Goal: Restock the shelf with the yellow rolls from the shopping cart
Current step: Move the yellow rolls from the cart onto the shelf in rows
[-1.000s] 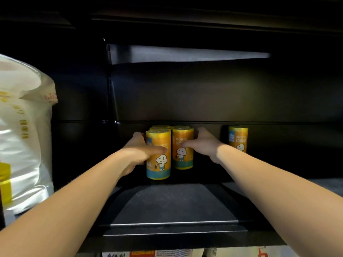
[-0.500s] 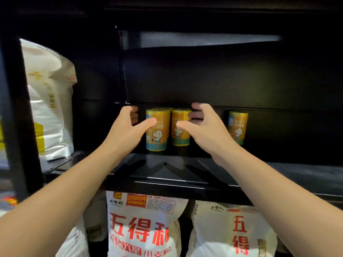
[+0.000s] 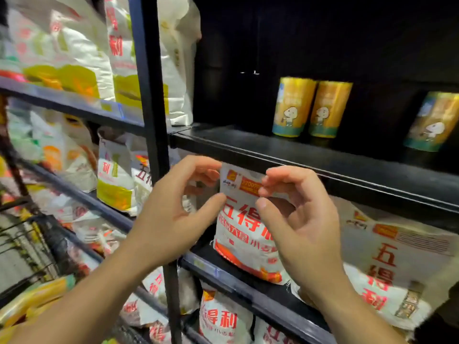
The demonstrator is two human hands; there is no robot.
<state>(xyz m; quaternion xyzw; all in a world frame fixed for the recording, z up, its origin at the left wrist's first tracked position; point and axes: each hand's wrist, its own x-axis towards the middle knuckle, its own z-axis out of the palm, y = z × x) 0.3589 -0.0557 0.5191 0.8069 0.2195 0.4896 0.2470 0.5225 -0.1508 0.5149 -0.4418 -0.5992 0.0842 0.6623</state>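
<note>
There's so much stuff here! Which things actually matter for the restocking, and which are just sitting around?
Part of the job:
- yellow rolls, upright on the black shelf
- left hand and right hand, both holding nothing

Just there:
- white bags with red lettering, one shelf below
- white-and-yellow bags on the left racks

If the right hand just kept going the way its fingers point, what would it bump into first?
Most likely the white bag with red lettering just beyond the right hand, under the black shelf edge; the gap between them is unclear.
</note>
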